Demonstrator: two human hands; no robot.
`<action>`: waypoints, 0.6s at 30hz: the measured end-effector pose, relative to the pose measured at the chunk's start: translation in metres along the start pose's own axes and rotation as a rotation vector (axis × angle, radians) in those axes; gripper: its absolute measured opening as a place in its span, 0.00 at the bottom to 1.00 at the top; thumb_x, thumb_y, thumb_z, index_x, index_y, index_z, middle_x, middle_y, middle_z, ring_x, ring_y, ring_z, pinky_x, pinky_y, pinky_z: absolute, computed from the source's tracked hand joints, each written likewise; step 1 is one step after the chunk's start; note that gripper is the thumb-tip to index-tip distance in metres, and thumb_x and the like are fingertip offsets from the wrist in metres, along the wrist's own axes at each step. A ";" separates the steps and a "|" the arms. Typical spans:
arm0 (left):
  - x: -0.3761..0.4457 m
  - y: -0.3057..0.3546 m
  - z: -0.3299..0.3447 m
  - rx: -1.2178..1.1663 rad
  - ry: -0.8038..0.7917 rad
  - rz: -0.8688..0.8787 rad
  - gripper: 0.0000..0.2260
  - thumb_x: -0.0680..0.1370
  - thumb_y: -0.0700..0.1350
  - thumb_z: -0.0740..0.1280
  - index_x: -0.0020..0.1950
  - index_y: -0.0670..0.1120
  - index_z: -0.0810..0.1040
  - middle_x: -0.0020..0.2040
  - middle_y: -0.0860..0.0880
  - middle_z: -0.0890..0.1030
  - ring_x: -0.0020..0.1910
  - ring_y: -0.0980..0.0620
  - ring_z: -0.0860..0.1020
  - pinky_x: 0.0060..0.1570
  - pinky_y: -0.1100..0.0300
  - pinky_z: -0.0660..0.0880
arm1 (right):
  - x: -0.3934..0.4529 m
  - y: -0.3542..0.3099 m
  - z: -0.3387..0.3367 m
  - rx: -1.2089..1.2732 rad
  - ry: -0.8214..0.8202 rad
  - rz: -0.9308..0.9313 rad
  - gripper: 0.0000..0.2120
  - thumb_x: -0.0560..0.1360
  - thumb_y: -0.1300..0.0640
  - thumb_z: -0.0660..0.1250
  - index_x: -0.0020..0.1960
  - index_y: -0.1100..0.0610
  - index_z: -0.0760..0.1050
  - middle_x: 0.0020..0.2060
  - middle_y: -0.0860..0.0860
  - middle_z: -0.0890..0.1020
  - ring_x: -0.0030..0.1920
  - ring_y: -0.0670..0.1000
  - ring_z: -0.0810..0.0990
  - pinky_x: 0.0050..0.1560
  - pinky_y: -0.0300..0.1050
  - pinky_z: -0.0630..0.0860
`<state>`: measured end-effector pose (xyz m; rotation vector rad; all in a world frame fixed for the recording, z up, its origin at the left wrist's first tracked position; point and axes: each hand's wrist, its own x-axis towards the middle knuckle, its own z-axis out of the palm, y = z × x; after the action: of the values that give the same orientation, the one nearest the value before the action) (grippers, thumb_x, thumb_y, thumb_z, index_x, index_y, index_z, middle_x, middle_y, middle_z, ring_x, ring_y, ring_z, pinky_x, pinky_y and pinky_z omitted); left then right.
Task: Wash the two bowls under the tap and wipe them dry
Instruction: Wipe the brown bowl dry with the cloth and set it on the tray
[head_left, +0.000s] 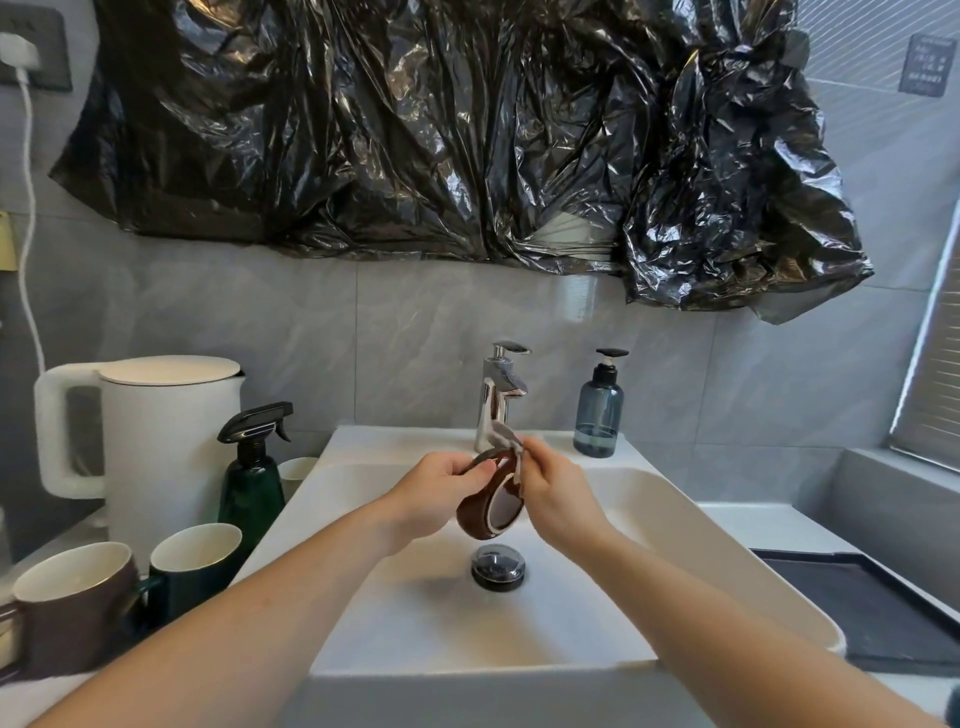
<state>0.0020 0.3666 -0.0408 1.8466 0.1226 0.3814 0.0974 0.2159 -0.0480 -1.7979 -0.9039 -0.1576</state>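
Head view of a washbasin. The left hand (434, 486) grips a small brown bowl (488, 512) by its rim, fingers curled round the upper edge, and holds it tilted on its side above the white sink (691, 525), just over the drain plug (497, 566). The bowl's pale underside or inner face turns toward the right hand; which of the two it is cannot be told. The right hand (558, 491) pinches a small grey cloth (511, 441) against the bowl's upper rim, its fingers closed on the fabric. Both hands sit directly in front of the chrome tap (500, 397), and no stream of water can be made out. Only this one bowl shows.

To the right of the tap, a blue soap dispenser (598, 410) stands on the sink's back ledge. On the counter to the left stand a white kettle (166, 441), a dark green spray bottle (253, 478), a brown mug (72, 608) and a dark green mug (200, 569), with a white cup (297, 473) partly hidden behind the spray bottle. A dark tray (872, 608) lies on the counter to the right. Crumpled black plastic sheeting (441, 130) covers the wall above the grey tiles.
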 end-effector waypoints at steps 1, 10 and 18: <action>0.000 0.002 0.002 -0.020 -0.021 0.006 0.16 0.87 0.48 0.64 0.55 0.34 0.83 0.46 0.43 0.84 0.46 0.47 0.79 0.54 0.51 0.74 | 0.001 0.003 -0.004 0.066 -0.007 0.093 0.14 0.86 0.57 0.56 0.60 0.52 0.81 0.44 0.47 0.85 0.40 0.41 0.82 0.44 0.40 0.77; 0.006 0.014 -0.007 -0.494 0.166 -0.067 0.16 0.87 0.51 0.61 0.59 0.42 0.83 0.53 0.44 0.89 0.50 0.49 0.86 0.49 0.56 0.81 | 0.000 0.008 0.011 0.102 -0.118 0.242 0.13 0.84 0.52 0.55 0.51 0.51 0.77 0.47 0.59 0.87 0.47 0.56 0.87 0.41 0.50 0.82; 0.009 0.007 -0.004 -0.552 0.203 -0.178 0.18 0.88 0.52 0.61 0.63 0.39 0.83 0.58 0.38 0.87 0.53 0.43 0.85 0.53 0.50 0.82 | -0.007 -0.003 0.010 -0.227 -0.145 -0.234 0.32 0.83 0.67 0.56 0.83 0.46 0.60 0.81 0.43 0.61 0.81 0.43 0.57 0.75 0.28 0.55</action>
<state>0.0083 0.3705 -0.0310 1.2410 0.2888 0.4271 0.0877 0.2208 -0.0536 -1.9260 -1.2415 -0.2917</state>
